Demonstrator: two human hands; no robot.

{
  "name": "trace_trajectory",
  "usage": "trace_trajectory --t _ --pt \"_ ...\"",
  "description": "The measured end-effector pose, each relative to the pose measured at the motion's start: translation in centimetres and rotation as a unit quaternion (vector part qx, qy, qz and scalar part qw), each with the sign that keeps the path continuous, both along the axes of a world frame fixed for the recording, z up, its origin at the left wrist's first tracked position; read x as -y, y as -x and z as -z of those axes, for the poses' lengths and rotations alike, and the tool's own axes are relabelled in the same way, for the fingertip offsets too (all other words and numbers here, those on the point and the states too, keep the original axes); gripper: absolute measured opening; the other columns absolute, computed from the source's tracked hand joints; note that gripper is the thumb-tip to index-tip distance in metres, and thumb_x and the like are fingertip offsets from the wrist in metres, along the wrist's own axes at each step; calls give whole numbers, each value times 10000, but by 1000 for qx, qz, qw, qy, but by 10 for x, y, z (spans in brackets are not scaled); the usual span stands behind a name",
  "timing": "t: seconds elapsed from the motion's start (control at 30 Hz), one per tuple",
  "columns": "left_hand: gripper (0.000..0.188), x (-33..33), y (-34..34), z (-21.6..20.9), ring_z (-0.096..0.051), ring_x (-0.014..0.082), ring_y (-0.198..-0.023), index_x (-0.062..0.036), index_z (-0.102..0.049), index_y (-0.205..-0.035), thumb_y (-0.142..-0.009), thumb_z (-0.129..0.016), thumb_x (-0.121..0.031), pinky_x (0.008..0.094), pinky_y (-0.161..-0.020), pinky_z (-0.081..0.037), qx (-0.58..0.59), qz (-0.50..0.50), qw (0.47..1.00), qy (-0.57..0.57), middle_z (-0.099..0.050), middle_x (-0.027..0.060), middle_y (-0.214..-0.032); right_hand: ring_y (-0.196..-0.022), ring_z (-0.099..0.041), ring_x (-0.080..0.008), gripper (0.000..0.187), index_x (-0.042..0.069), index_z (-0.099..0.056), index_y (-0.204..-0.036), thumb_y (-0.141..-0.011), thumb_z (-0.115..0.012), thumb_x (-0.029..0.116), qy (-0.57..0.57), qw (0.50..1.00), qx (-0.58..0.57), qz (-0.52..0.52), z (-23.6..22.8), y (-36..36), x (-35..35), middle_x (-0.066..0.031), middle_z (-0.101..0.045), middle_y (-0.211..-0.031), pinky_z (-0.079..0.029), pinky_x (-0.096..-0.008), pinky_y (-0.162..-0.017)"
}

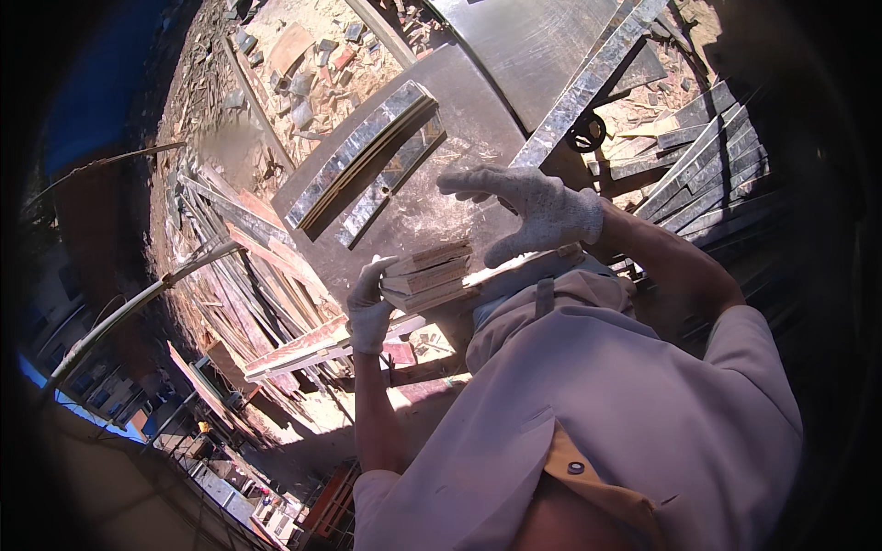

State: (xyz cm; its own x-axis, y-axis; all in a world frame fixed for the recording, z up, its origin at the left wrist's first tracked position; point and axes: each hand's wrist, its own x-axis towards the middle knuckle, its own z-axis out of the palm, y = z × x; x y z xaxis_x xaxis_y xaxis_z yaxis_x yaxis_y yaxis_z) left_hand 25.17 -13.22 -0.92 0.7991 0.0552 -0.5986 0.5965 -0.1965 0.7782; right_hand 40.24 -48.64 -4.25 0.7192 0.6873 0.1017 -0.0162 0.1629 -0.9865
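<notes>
My left hand (369, 308), in a pale knitted glove, grips the left end of a short stack of wooden boards (427, 275) with rough, light cut edges. This stack lies at the near edge of a dusty metal table (322, 197). Over the table, to the right of the stack, my right hand (537, 209) hovers in a matching glove. Its fingers are stretched out and its thumb is spread, with nothing held. Beyond my hands, a longer stack of dark-faced boards (363, 151) rests on the table, and a single dark board (390, 188) lies beside it.
A long grey straight bar (588, 83) crosses the table's right side, near a dark handwheel (586, 133). Grey planks (707, 170) are piled at the right. Long wood strips (248, 275) lie heaped at the left. Sawdust and offcuts (308, 69) cover the ground beyond.
</notes>
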Motion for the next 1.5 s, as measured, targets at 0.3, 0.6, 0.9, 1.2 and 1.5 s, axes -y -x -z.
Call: trace_trajectory --t 0.3,0.6,0.9,1.2,1.5 --pt "680 16 -5 26 -567 206 -1351 -6 -538 -1511 -882 -797 -2 353 -1136 -473 5 106 994 -39 -608 121 -1463 -1100 -684 -315 641 147 -681 -1266 -694 -967 181 -83 994 58 -33 -49 2 -26 -97 -688 -1149 -572 -458 -950" --pt "878 38 46 53 -612 203 -1297 -31 -506 -1521 -763 -938 -134 367 -1084 -520 138 16 984 -112 -610 111 -1452 -1018 -674 -365 620 96 -606 -1178 -701 -961 271 -43 998 49 9 -61 14 -47 -130 -645 -1096 -560 -448 -872" --pt "694 30 40 58 -673 170 -1181 -14 -620 -1390 -775 -925 -119 344 -1025 -547 177 -24 979 -101 -703 72 -1321 -1001 -681 -388 638 81 -589 -1186 -703 -948 292 -16 997 73 23 -67 13 -51 -136 -635 -1056 -559 -471 -855" --pt "579 3 55 75 -704 190 -1120 -21 -685 -1266 -757 -931 -145 347 -967 -566 197 46 965 -169 -730 87 -1250 -1028 -691 -398 681 72 -580 -1245 -720 -946 304 -23 997 70 11 -63 13 -60 -157 -648 -1112 -567 -472 -879" --pt "496 56 -25 42 -681 327 -956 -140 -678 -1198 -734 -838 -215 446 -803 -577 252 202 832 -450 -692 98 -1046 -990 -737 -172 641 -58 -545 -1353 -893 -874 244 202 924 -175 272 -8 33 -15 -145 -722 -1136 -629 -297 -843"
